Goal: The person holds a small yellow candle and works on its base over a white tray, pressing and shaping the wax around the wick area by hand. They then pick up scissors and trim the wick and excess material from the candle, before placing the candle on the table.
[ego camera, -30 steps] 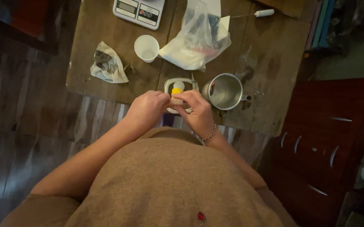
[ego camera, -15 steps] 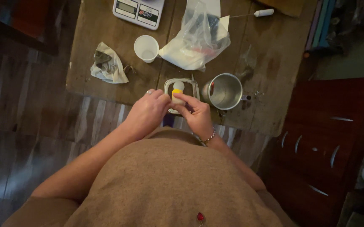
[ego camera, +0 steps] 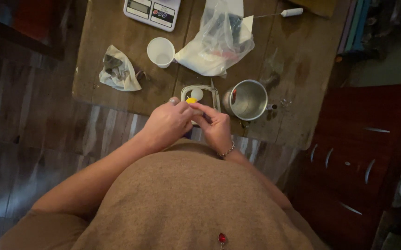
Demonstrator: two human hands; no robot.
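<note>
Wooden table, white cup empty, metal mug, both hands' grip on yellow-capped bottle

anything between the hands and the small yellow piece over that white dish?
Nothing visible. Left hand and right hand meet at the small yellow piece, fingertips on it, just above the pale rectangular dish.

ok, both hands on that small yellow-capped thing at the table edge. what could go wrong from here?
1. The small yellow-capped item is pinched between left hand and right hand above the clear rectangular container; a slip could drop it to the floor.
2. The open metal mug stands close beside the right hand; an elbow swing might tip it.
3. Dim light makes the grip hard to judge.
</note>
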